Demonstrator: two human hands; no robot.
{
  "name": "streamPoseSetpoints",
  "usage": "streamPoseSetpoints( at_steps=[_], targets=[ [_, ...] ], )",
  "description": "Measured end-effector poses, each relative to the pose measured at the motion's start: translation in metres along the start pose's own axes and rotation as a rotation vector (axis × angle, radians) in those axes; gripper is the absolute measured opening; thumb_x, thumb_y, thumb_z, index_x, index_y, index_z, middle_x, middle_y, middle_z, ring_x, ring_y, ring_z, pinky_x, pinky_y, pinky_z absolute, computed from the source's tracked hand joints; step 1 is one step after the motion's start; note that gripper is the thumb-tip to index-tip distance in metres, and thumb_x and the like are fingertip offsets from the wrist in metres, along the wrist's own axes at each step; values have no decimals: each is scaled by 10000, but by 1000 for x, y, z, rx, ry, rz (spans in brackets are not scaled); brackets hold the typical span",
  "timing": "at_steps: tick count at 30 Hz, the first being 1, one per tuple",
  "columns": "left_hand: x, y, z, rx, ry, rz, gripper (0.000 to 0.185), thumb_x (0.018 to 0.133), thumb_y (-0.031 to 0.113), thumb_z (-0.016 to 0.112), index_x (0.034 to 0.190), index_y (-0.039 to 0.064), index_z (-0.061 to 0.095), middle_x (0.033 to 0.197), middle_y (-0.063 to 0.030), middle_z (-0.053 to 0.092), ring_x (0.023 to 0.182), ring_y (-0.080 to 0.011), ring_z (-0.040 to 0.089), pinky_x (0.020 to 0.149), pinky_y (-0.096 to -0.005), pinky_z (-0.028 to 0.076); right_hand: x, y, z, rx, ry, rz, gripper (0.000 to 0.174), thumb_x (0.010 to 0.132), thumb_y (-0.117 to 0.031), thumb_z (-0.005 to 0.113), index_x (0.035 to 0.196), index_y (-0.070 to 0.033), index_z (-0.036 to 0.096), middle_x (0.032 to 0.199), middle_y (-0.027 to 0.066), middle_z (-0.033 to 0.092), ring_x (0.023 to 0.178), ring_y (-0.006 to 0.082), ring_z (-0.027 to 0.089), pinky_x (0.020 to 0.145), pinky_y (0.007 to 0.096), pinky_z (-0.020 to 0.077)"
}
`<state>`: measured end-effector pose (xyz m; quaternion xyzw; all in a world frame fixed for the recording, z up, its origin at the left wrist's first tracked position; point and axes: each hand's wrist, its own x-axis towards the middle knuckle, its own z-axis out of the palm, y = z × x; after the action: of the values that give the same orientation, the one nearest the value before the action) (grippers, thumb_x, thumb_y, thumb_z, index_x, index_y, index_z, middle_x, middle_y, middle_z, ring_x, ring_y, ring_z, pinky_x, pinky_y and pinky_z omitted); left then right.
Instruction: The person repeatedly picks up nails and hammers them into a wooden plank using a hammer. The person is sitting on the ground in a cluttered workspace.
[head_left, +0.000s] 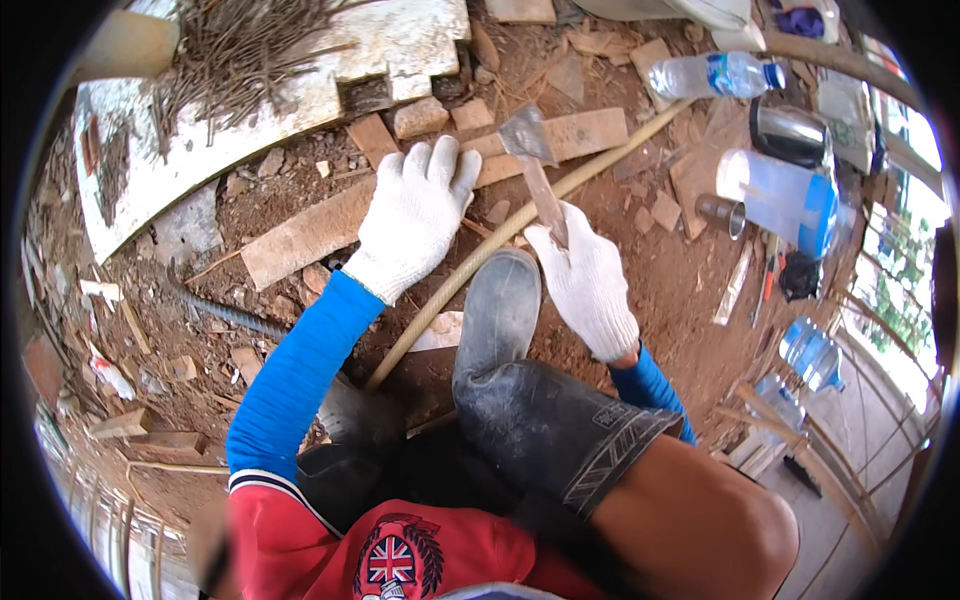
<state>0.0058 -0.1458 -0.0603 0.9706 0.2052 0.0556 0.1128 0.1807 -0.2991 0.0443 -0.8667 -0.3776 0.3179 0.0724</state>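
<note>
My right hand (589, 281), in a white knitted glove, is closed around the wooden handle of a hatchet-like tool (527, 135). The tool's broad, worn metal head lies over a short wooden board (589, 135). My left hand (420, 214), gloved the same way, rests with its palm down on a longer wooden plank (307, 234); whether its fingers grip the wood is hidden. A long yellowish bamboo-like pole (480, 247) runs diagonally between my hands, over the dirt. My dark rubber boot (499, 307) stands beside the pole, below the tool.
A white-topped panel (285, 112) bearing a pile of thin rods (232, 52) stands at the upper left. At right lie a water bottle (716, 75), a clear jug with a blue lid (780, 199) and a metal cup (721, 215). Wood scraps and rubble litter the dirt.
</note>
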Motion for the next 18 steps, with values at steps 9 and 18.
streamPoseSetpoints(
  at_steps=[9,18],
  targets=[
    [3,-1,4,-8,28,6,557,1030,269,700,1542,57,646,1478,-195,610,1237,-341,612,1014,-517,480,4,-2,4,-77,-49,26,514,1087,-319,787,1464,-8,630,1000,255,810,913,441,827,775,481,645],
    [3,0,0,9,-43,-39,567,1034,307,751,1548,96,639,1475,-169,612,1297,-353,603,1063,-536,492,-16,-14,-3,26,247,-163,509,1090,-346,787,1449,-18,639,1009,241,809,859,418,826,730,469,648]
  ],
)
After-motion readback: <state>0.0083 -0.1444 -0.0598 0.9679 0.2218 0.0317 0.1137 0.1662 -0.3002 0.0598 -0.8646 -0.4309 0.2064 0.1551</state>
